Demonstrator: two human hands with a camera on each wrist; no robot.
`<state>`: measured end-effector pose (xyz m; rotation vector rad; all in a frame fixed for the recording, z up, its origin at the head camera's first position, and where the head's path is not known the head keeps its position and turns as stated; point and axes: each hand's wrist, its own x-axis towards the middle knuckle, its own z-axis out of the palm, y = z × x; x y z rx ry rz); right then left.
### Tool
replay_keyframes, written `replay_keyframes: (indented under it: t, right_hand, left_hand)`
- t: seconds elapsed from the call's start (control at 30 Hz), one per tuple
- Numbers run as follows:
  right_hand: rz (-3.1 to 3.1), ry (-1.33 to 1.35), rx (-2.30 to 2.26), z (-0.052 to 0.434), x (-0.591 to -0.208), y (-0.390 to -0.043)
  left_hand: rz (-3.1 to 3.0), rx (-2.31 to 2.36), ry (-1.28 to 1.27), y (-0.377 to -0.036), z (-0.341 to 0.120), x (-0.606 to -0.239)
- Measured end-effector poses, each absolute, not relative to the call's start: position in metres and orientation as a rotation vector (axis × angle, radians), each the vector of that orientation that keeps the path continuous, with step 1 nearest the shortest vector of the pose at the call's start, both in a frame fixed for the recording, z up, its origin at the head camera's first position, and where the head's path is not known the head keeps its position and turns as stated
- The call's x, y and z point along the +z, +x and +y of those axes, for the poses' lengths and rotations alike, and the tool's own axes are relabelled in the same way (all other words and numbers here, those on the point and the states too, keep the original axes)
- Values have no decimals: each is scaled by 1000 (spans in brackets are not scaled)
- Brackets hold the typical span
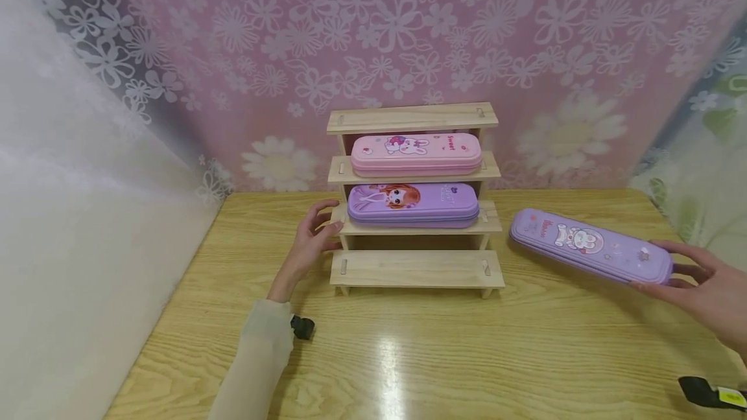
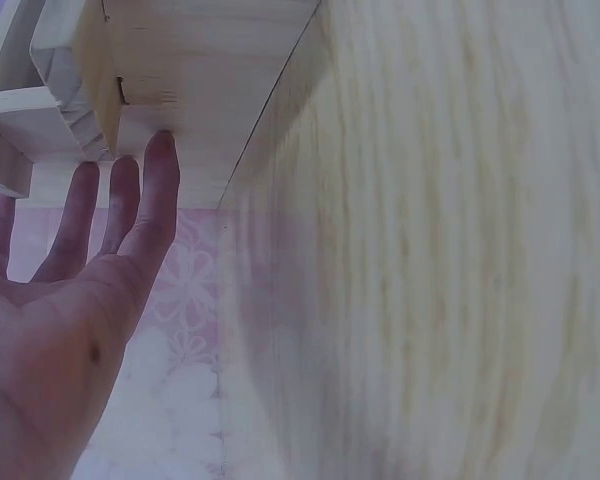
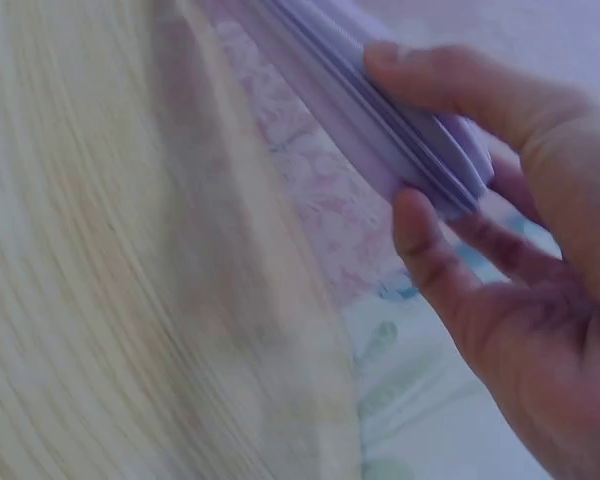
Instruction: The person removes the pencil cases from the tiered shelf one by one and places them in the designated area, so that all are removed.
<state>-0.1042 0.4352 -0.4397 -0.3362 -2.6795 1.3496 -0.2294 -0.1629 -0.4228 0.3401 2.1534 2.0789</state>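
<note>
By its right end, my right hand point(image 1: 703, 284) holds a lavender zipped pencil case point(image 1: 589, 245) with a bunny print, tilted above the table on the right. In the right wrist view, the thumb and fingers point(image 3: 445, 85) pinch this case point(image 3: 380, 110) near its zipper. A wooden tiered rack point(image 1: 417, 271) stands in the middle. At its left side my left hand point(image 1: 306, 238) rests with fairly straight fingertips against the wood, as the left wrist view also shows. A pink pencil case point(image 1: 417, 153) lies on an upper tier, and a purple one point(image 1: 414, 203) with a doll print sits below it.
The rack stands on a wood-grain table point(image 1: 443, 342). Behind it hangs a pink floral curtain point(image 1: 397, 31), and a pale sheet point(image 1: 76, 212) borders the left side. Black straps show at both wrists.
</note>
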Motion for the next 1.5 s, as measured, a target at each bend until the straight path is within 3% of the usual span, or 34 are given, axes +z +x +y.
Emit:
replay_keyframes:
  t: [0.4, 0.8, 1.17, 1.5]
  right_hand:
    - [-2692, -347, 1102, 405, -451, -126]
    - [-2719, -160, 1304, 372, -452, -129]
    - [-2779, -300, 1138, 332, -459, -131]
    - [-2886, -320, 1109, 329, -461, -133]
  left_hand:
    - [2147, 2086, 378, -232, -164, -426]
    - [2154, 2082, 379, -232, -162, -427]
    - [2173, 2054, 362, -232, -164, -424]
    - [2148, 2070, 371, -232, -163, -423]
